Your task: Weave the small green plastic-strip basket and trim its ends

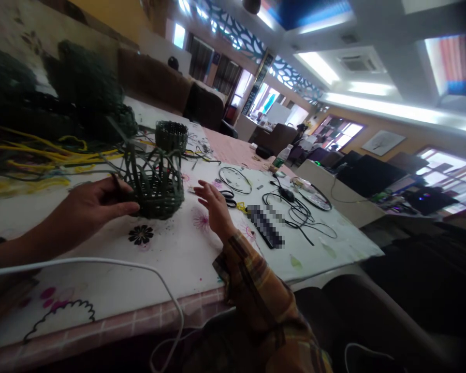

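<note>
A dark green woven basket [161, 194] with loose strands rising from its rim stands on the flowered tablecloth [178, 259]. At its left side is my left hand [108, 199], thumb and fingers closed on a dark green strand. My right hand [213, 204] is raised to the right of the basket, apart from it, with its fingers spread and nothing in them. Black-handled scissors [229, 198] lie just beyond my right hand. Behind the first basket stands a second woven basket [171, 135].
Yellow strands [62, 155] and dark green bundles [85, 93] fill the left. Looped black cable [295, 207], a pixelated dark object [266, 227] and a bottle [282, 157] sit to the right. A white cable [140, 265] crosses the near edge.
</note>
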Tool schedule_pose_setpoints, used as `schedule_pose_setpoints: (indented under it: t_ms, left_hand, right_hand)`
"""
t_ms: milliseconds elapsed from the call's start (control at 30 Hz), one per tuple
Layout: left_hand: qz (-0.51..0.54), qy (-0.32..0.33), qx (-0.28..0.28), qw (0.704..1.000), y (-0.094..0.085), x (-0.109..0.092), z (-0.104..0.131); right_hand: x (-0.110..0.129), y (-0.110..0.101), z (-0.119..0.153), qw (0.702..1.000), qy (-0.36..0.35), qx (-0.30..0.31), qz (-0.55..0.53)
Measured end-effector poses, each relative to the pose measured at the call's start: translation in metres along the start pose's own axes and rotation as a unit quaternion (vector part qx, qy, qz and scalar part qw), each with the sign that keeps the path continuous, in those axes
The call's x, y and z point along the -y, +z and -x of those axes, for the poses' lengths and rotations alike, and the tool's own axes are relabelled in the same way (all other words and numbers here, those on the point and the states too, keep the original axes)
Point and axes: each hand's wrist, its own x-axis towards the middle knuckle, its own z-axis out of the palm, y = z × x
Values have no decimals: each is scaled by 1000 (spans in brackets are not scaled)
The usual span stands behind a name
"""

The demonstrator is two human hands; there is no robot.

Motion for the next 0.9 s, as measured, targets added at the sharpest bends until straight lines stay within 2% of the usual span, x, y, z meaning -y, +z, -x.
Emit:
schedule_pose_setpoints:
  t_ms: [100, 167, 233, 300, 433, 567, 667, 800, 900]
  left_hand:
    - [67, -13, -52, 996, -1, -3, -3]
    - [125, -25, -81, 989, 2, -4, -5]
    - [156, -46, -91, 983, 4, -5, -4]
    - [177, -71, -95, 977, 6, -7, -3]
    - [210, -110, -87, 967, 10, -9, 3]
    - [241, -158, -47, 956, 16, -7, 8]
    - [256, -161, -36, 952, 22, -6, 12]
    - [270, -157, -42, 949, 28, -4, 14]
    - [273, -160, -39, 948, 29, -2, 13]
  right_hand:
    - [2, 16, 11, 995, -61, 12, 80]
    - [-1, 36, 19, 995, -40, 52, 82]
    - [-6, 60, 25, 995, 12, 87, 45]
    - [-10, 82, 27, 994, 43, 95, -12]
    - [-9, 111, 25, 987, 8, 81, -142]
    - [-1, 116, 26, 976, 6, 76, -203]
    - [3, 114, 30, 973, -5, 81, -218]
    - [4, 110, 30, 977, -18, 75, -201]
    - [4, 106, 26, 984, -8, 46, -172]
